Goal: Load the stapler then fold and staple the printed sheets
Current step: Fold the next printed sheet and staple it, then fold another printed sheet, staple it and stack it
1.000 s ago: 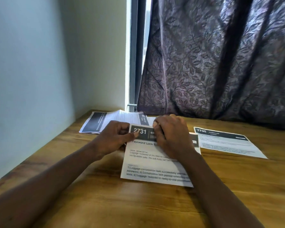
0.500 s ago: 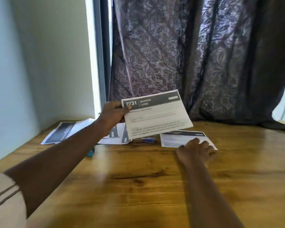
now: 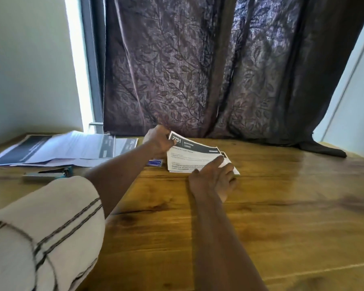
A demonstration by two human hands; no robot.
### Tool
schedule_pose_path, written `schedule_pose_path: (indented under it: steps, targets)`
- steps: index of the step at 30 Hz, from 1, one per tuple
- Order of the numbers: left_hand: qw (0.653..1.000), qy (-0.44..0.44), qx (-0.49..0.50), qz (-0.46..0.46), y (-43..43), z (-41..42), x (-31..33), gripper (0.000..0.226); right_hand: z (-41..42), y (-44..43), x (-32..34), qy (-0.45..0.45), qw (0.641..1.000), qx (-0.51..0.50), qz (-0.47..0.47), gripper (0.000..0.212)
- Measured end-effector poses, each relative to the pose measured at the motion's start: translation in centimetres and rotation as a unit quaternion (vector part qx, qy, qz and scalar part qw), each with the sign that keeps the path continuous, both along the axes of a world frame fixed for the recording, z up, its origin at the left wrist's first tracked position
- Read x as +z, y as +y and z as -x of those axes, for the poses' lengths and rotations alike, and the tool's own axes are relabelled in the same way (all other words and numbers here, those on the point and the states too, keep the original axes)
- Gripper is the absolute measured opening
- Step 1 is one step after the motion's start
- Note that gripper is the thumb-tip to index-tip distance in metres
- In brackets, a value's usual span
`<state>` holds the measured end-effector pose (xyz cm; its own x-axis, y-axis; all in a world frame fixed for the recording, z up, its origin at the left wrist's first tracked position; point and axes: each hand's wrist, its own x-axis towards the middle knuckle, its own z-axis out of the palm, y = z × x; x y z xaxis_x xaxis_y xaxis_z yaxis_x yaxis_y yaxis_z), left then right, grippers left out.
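Note:
My left hand pinches the top left corner of the folded printed sheet marked 2731, which lies low over another folded sheet on the wooden table. My right hand rests with straight fingers on the lower right edge of these sheets. A teal and grey stapler lies on the table at the left, apart from both hands. A small blue staple box peeks out under my left wrist.
A loose pile of unfolded printed sheets covers the back left of the table, by the wall. A dark patterned curtain hangs behind the table, its hem lying on the back right edge.
My left hand lifted the 2731 sheet off the table, carried it right and lowered it onto the other folded sheet. My right hand moved right and now rests on the sheets' edge.

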<state>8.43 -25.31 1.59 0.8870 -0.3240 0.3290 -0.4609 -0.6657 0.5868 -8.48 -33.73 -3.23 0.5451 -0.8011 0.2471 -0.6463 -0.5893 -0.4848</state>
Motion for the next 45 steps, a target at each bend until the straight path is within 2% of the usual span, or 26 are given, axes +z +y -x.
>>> schedule_pose_path:
  steps: [3, 5, 12, 18, 20, 23, 26, 29, 35, 39, 42, 45]
  targets:
    - [1.000, -0.001, 0.003, -0.029, 0.0, -0.1, -1.1, 0.021, 0.2, 0.0, -0.1, 0.020, 1.000, 0.018, 0.015, 0.064]
    - [0.999, -0.007, -0.001, -0.041, 0.1, 0.0, -1.4, 0.022, 0.3, 0.0, -0.2, 0.025, 0.999, 0.026, 0.019, 0.060]
    - [0.993, -0.036, -0.022, -0.110, 0.3, -0.4, -2.0, 0.025, 0.5, 0.3, 0.2, 0.031, 0.999, 0.028, 0.011, 0.062]
    - [0.990, -0.044, -0.036, -0.130, -0.3, -1.4, -2.7, 0.047, 0.4, 0.1, 0.0, 0.039, 0.999, 0.029, 0.014, 0.064]
    - [0.991, -0.041, -0.036, -0.123, 0.1, -1.5, -2.5, 0.056, 0.3, 0.2, 0.0, 0.031, 0.999, 0.030, 0.020, 0.070]
    - [0.994, -0.066, -0.049, -0.066, 1.5, -0.8, -1.0, 0.054, 0.1, 0.9, 0.4, -0.004, 0.998, 0.044, 0.045, 0.073]
    - [0.990, -0.089, -0.108, -0.033, 5.0, 0.7, 0.9, 0.049, -0.3, 2.1, 1.0, -0.037, 0.992, 0.097, 0.078, 0.070]
    - [0.978, -0.124, -0.159, -0.052, 11.1, 2.4, 1.3, 0.043, -0.6, 3.6, 1.4, -0.040, 0.977, 0.166, 0.128, 0.064]
    - [0.988, -0.096, -0.086, -0.081, 25.7, 2.6, -0.3, 0.034, -1.3, 8.0, 1.7, -0.013, 0.927, 0.306, 0.217, 0.054]
    - [0.992, -0.081, -0.011, -0.101, 31.2, 0.9, -2.2, 0.037, -3.1, 10.9, 2.2, -0.041, 0.916, 0.346, 0.198, 0.048]
    - [0.993, -0.052, 0.003, -0.109, 32.3, -0.4, -3.1, 0.043, -5.9, 13.2, 3.0, -0.002, 0.909, 0.374, 0.186, 0.052]
    - [0.994, -0.024, -0.006, -0.103, 32.6, -1.7, -3.6, 0.042, -10.0, 15.6, 4.0, 0.034, 0.918, 0.371, 0.133, 0.054]
